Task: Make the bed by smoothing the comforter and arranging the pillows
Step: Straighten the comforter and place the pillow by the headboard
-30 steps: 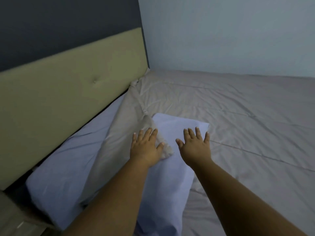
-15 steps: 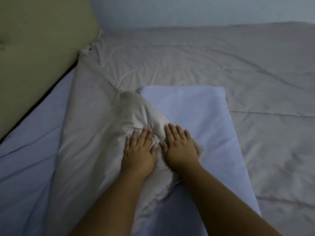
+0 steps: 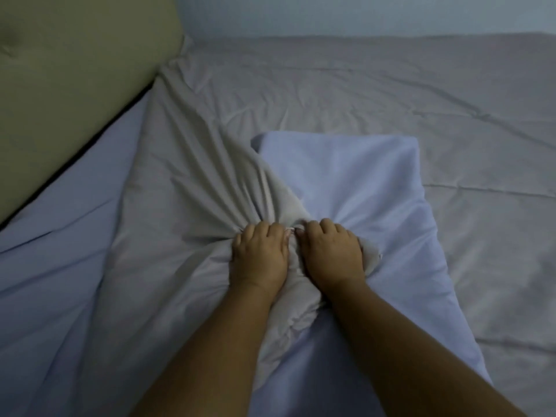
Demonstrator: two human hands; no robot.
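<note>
A grey comforter (image 3: 346, 85) covers the bed, and its near edge lies bunched over a pale blue pillow (image 3: 361, 182). My left hand (image 3: 258, 257) and my right hand (image 3: 331, 254) sit side by side on that bunched edge, fingers curled into the cloth, which gathers in folds toward both fists. The right hand's grip also pulls creases into the pillow. A pale blue sheet (image 3: 54, 266) shows at the left beside the comforter's edge.
An olive padded headboard (image 3: 69, 70) runs along the upper left, with a dark gap between it and the mattress. A pale wall (image 3: 361, 13) stands behind the far side of the bed.
Both hands went from hovering open, to lying flat on the comforter's bunched edge, to fingers closed into the cloth. The view has dropped and closed in on the bed.
</note>
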